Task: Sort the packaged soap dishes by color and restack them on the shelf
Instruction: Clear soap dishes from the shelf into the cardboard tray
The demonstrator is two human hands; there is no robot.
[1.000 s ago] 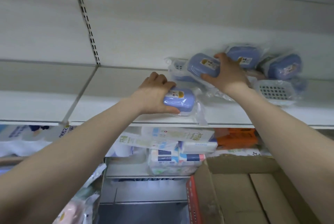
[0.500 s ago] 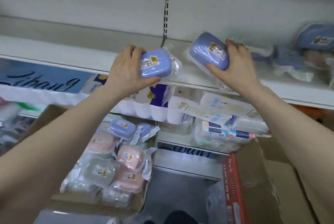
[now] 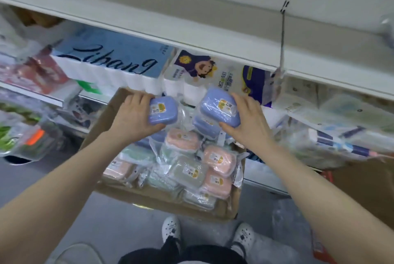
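- Light was even, soft and fairly bright, casting faint shadows.
- Left and right edges were smeared with blur.
- Wide-angle distortion bent the shelf (image 3: 191,35) edge.

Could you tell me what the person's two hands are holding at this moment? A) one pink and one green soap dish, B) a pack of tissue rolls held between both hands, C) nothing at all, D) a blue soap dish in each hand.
D: the left hand holds one blue soap dish and the right hand holds another blue soap dish, both above the cardboard box of packaged dishes.
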